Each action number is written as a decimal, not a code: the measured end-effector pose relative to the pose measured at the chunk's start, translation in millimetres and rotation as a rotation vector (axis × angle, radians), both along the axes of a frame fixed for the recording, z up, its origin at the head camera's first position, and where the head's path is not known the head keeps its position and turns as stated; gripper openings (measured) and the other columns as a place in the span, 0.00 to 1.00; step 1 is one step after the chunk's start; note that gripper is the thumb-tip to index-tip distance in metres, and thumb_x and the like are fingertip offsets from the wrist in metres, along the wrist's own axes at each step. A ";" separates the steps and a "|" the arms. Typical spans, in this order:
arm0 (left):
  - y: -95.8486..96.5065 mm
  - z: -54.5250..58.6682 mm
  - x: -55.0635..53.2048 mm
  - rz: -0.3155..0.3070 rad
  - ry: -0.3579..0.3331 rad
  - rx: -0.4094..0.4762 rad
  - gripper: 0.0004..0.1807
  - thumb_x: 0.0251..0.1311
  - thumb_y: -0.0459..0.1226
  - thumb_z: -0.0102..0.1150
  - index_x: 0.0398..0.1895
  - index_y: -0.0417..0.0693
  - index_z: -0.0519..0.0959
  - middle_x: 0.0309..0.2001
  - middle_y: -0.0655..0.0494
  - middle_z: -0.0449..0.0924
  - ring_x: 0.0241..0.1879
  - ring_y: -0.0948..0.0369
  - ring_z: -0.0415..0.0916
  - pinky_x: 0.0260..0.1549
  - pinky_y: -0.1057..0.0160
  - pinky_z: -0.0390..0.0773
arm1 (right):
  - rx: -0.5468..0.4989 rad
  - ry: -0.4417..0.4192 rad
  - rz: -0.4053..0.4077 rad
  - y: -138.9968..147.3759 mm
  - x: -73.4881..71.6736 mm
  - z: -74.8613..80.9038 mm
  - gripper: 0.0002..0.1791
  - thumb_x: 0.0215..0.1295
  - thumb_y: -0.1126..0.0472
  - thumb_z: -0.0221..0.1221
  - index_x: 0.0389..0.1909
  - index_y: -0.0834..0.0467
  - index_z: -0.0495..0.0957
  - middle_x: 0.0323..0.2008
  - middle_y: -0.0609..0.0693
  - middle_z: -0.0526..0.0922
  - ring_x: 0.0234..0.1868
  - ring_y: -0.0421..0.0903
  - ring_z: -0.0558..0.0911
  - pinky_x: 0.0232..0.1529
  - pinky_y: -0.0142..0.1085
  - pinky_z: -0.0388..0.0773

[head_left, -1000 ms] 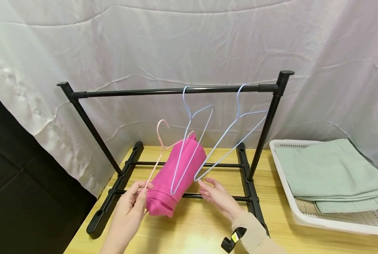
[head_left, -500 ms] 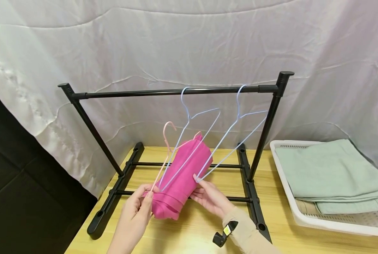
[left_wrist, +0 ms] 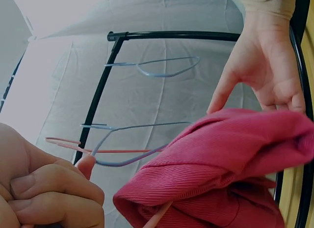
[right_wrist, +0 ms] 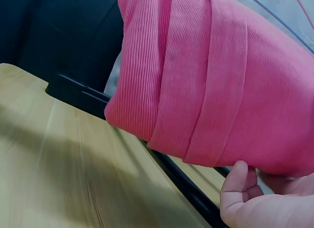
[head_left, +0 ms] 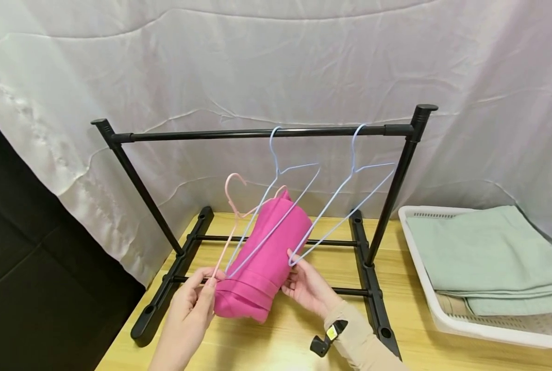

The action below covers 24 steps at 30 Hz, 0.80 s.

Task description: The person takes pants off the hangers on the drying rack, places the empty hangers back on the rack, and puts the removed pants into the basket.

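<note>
In the head view my left hand (head_left: 189, 304) pinches a lower corner of a pink wire hanger (head_left: 236, 215) between thumb and fingers. A folded pink garment (head_left: 276, 257) is draped through that hanger, tilted, in front of the rack. My right hand (head_left: 313, 288) holds the garment's right side, thumb on top and fingers underneath; the right wrist view shows fingertips curled at the cloth's lower edge (right_wrist: 225, 154). One light blue hanger (head_left: 277, 171) hangs from the rail and overlaps the garment. The corner of a second blue hanger (head_left: 353, 171) sits right at my right thumb.
A black rack (head_left: 201, 135) stands on the wooden table (head_left: 276, 345), its two side feet joined by low crossbars. To the right is a white basket (head_left: 435, 314) with folded pale green cloth (head_left: 484, 247). White curtain (head_left: 257, 62) hangs behind, black fabric (head_left: 48, 257) at left.
My right hand has moved left and taken hold of the garment's side. The pink hanger and garment shifted right, then slightly back left. The left blue hanger has swung on the rail.
</note>
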<state>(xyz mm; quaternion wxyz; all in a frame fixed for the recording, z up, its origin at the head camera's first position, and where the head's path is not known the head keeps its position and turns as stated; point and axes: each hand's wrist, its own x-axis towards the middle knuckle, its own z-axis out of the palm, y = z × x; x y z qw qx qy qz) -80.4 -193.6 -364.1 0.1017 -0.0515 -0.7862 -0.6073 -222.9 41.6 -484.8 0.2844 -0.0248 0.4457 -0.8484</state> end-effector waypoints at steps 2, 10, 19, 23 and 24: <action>-1.3 -0.2 -0.6 0.003 -0.002 -0.003 0.13 0.86 0.39 0.47 0.52 0.41 0.80 0.16 0.58 0.55 0.15 0.70 0.54 0.11 0.66 0.60 | 0.000 0.008 0.008 2.6 -0.1 -0.6 0.32 0.81 0.39 0.54 0.67 0.61 0.62 0.56 0.54 0.73 0.54 0.45 0.74 0.56 0.31 0.76; -4.9 -6.5 -4.5 -0.019 -0.093 0.041 0.13 0.86 0.38 0.45 0.53 0.39 0.77 0.17 0.61 0.56 0.15 0.69 0.53 0.12 0.68 0.60 | -0.099 -0.008 -0.110 6.6 2.5 -1.4 0.25 0.79 0.52 0.58 0.69 0.53 0.62 0.58 0.44 0.81 0.60 0.43 0.82 0.68 0.40 0.78; -3.5 -19.2 -17.2 -0.056 -0.138 0.097 0.13 0.87 0.38 0.44 0.55 0.37 0.75 0.17 0.60 0.55 0.14 0.68 0.51 0.12 0.71 0.56 | -0.220 -0.029 -0.213 8.4 5.1 7.3 0.20 0.80 0.57 0.53 0.66 0.53 0.59 0.58 0.47 0.78 0.58 0.44 0.83 0.65 0.41 0.81; -2.1 -23.3 -22.0 -0.077 -0.147 0.122 0.12 0.86 0.35 0.43 0.54 0.36 0.75 0.17 0.60 0.54 0.14 0.68 0.51 0.13 0.71 0.55 | -0.236 -0.028 -0.227 8.6 6.7 10.0 0.20 0.81 0.55 0.52 0.66 0.52 0.59 0.58 0.46 0.78 0.58 0.44 0.82 0.66 0.40 0.81; -1.8 -23.9 -23.0 -0.078 -0.148 0.120 0.11 0.86 0.34 0.43 0.54 0.35 0.75 0.17 0.61 0.54 0.14 0.68 0.51 0.13 0.72 0.55 | -0.238 -0.025 -0.232 8.6 7.3 10.7 0.20 0.81 0.55 0.52 0.66 0.52 0.59 0.58 0.46 0.78 0.58 0.43 0.82 0.65 0.40 0.80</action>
